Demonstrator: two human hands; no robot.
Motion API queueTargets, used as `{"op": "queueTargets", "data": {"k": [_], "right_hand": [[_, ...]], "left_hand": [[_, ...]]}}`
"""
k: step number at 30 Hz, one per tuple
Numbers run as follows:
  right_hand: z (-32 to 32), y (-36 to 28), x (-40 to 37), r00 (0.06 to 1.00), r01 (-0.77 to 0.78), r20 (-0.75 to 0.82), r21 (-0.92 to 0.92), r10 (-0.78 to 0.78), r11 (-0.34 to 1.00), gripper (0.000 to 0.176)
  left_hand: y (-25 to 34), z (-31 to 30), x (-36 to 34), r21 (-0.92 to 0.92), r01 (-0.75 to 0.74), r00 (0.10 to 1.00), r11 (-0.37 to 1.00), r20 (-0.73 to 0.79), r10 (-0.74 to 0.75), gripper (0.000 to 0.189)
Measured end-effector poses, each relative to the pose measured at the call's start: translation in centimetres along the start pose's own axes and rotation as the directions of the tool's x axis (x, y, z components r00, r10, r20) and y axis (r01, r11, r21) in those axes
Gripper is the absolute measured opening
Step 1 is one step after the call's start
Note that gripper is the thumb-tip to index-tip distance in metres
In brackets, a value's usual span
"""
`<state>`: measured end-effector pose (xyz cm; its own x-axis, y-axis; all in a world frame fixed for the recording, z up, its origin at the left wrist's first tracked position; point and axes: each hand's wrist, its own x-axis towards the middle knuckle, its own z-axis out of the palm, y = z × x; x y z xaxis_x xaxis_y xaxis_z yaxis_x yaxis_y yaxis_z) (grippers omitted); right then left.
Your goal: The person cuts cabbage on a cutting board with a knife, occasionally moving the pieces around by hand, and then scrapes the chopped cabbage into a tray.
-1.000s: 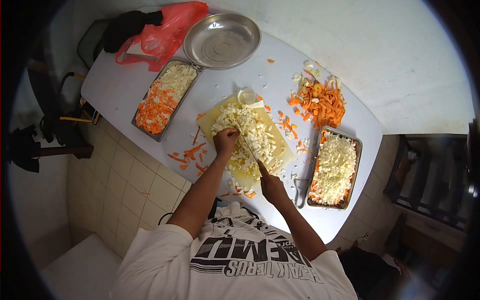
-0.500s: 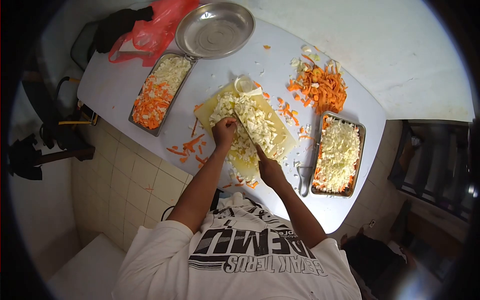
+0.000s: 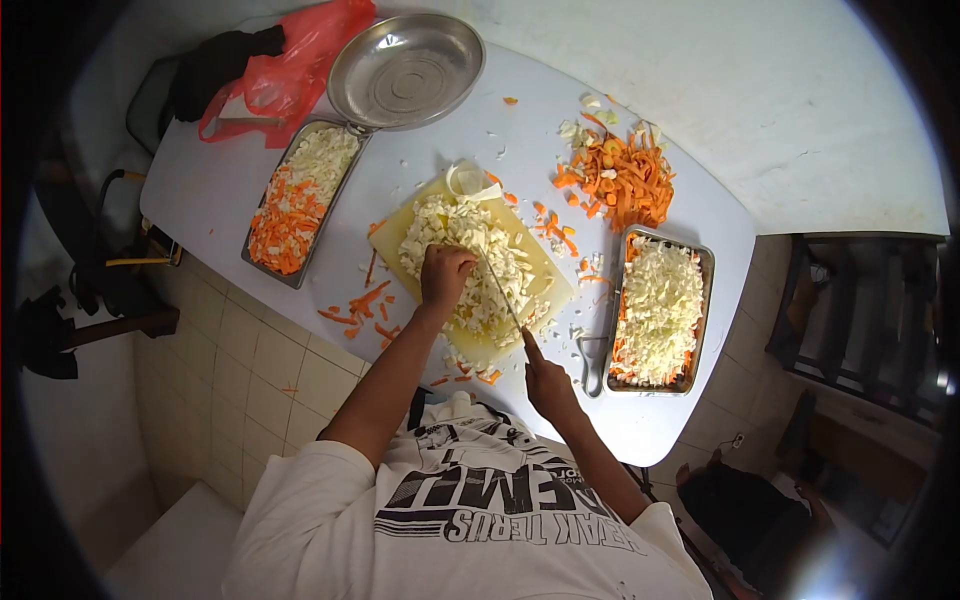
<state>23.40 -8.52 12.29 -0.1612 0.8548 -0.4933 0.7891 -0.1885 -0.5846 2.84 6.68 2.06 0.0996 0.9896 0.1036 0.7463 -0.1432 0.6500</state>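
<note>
My right hand [image 3: 549,388] is closed round the handle of a knife [image 3: 503,291], whose blade points up and left over chopped white vegetable [image 3: 470,225]. The pieces are heaped on a yellowish cutting board [image 3: 558,290] in the middle of the table. My left hand [image 3: 447,276] lies over the left side of the heap with its fingers bent together near the blade's tip; what they hold, if anything, is hidden. A curved pale piece [image 3: 466,180] rests at the board's top edge.
Metal trays of carrot and white pieces stand at left [image 3: 322,216] and right [image 3: 703,330]. Orange peelings [image 3: 632,180] lie upper right, a peeler [image 3: 592,366] beside the right tray. A round metal pan [image 3: 407,75] and red bag [image 3: 290,75] are behind; a person [image 3: 745,515] is lower right.
My right hand has moved down and slightly right, drawing the knife back from the heap. My left hand remains over the pieces. The whole view has shifted, with the table slightly further left.
</note>
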Motion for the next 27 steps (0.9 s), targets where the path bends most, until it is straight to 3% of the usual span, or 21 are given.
{"op": "queueTargets", "data": {"k": [4, 8, 11, 14, 17, 22, 27], "right_hand": [[3.8, 2.4, 1.9, 0.998, 0.027, -0.06, -0.059, -0.031, 0.998, 0.07], [5.8, 2.2, 5.6, 0.997, 0.006, -0.081, 0.013, -0.005, 1.0, 0.068], [4.0, 1.1, 5.0, 0.998, 0.013, -0.068, 0.081, -0.007, 0.997, 0.067], [1.0, -0.1, 1.7, 0.998, 0.017, -0.057, 0.077, -0.012, 0.997, 0.071], [0.0, 0.0, -0.4, 0.999, 0.048, -0.018, 0.03, -0.048, 0.998, 0.071], [2.0, 1.0, 0.0, 0.998, -0.035, 0.06, -0.043, 0.038, 0.998, 0.069], [5.0, 2.1, 3.4, 1.0, 0.014, -0.016, -0.016, -0.014, 1.0, 0.068]], "left_hand": [[-0.8, 0.8, -0.4, -0.004, -0.001, 1.0, 1.0, -0.001, 0.001, 0.008], [-0.6, 0.7, -0.5, 0.08, -0.06, 0.998, 0.995, 0.013, 0.059, 0.009], [-0.6, 0.9, -0.7, 0.066, -0.074, 0.997, 0.995, 0.023, 0.072, 0.009], [-0.6, 0.4, -0.3, 0.042, -0.014, 0.994, 0.999, 0.105, 0.01, 0.007], [-0.2, 0.1, -0.3, 0.028, -0.014, 0.996, 1.0, 0.087, 0.011, 0.007], [-0.6, 0.3, -0.5, 0.025, -0.083, 0.994, 0.996, 0.072, 0.081, 0.01], [-0.7, 0.9, -1.0, 0.073, -0.097, 0.995, 0.993, 0.042, 0.094, 0.011]]}}
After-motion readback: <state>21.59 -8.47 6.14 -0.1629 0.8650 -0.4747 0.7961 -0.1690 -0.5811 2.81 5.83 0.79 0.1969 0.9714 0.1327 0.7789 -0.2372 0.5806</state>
